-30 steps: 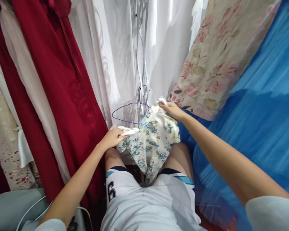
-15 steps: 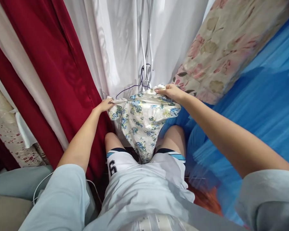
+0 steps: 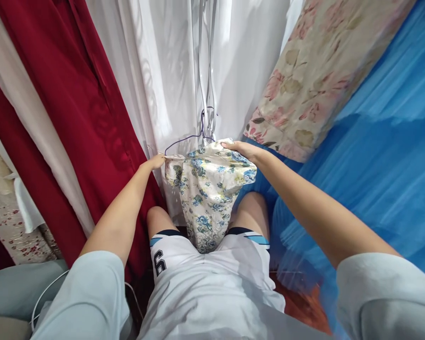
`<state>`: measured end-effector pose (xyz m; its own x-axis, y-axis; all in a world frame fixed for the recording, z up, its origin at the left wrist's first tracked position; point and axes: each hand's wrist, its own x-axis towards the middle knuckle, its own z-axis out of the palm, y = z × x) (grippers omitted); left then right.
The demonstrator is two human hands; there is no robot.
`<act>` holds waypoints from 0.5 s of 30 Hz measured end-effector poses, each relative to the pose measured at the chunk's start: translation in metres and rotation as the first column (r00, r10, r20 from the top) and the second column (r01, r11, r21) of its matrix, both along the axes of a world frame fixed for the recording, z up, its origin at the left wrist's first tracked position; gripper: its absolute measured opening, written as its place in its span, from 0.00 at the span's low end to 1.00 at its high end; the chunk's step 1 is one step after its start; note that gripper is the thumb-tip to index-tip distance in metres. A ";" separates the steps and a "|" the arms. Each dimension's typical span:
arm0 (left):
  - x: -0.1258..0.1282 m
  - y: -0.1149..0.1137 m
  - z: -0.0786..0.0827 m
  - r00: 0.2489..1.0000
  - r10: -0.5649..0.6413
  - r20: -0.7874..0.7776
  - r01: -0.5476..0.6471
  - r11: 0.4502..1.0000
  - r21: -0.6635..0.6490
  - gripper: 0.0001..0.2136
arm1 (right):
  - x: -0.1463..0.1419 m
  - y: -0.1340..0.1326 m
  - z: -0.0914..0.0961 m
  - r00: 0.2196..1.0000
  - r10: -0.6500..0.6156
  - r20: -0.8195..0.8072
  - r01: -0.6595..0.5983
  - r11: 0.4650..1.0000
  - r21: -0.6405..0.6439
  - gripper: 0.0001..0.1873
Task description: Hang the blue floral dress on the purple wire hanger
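A small white garment with blue and yellow flowers (image 3: 208, 189) hangs between my two hands above my knees. My left hand (image 3: 155, 162) pinches its left upper corner, fingers closed. My right hand (image 3: 241, 148) grips its right upper edge, fingers closed over the cloth. A thin purple wire hanger (image 3: 184, 140) sits just behind the garment's top edge, its hook caught near some hanging white cords (image 3: 207, 94). Whether the hanger is inside the garment I cannot tell.
A white curtain (image 3: 170, 71) hangs straight ahead. A dark red garment (image 3: 74, 108) hangs at the left with pale clothes beyond it. A floral cushion (image 3: 318, 71) leans at the right above blue fabric (image 3: 386, 156). White shorts with a "6" (image 3: 205, 283) cover my lap.
Both hands lifted the floral garment from my lap up to the level of the purple hanger and spread its top edge. The view shifted a little.
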<state>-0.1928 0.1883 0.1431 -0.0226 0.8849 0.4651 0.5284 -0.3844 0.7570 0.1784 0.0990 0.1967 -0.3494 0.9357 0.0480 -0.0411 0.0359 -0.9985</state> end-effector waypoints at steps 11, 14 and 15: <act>0.053 -0.020 0.044 0.965 0.026 -0.260 0.030 0.977 0.209 0.19 | 0.023 0.006 -0.005 0.991 -0.037 0.130 0.041 0.999 -0.034 0.12; 0.048 -0.035 0.040 0.964 0.134 -0.228 -0.067 0.957 0.282 0.13 | 0.040 -0.003 -0.026 0.997 -0.073 0.031 0.073 0.997 0.010 0.21; 0.044 -0.042 0.037 0.963 0.137 -0.234 -0.064 0.954 0.294 0.11 | 0.047 -0.009 -0.035 0.997 -0.080 -0.003 0.080 0.996 0.047 0.25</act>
<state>-0.1485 0.1466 0.1799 0.0443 0.7159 0.6968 0.7327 -0.4974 0.4645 0.2250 0.0902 0.1618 -0.2732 0.9574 0.0934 -0.0375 0.0864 -0.9956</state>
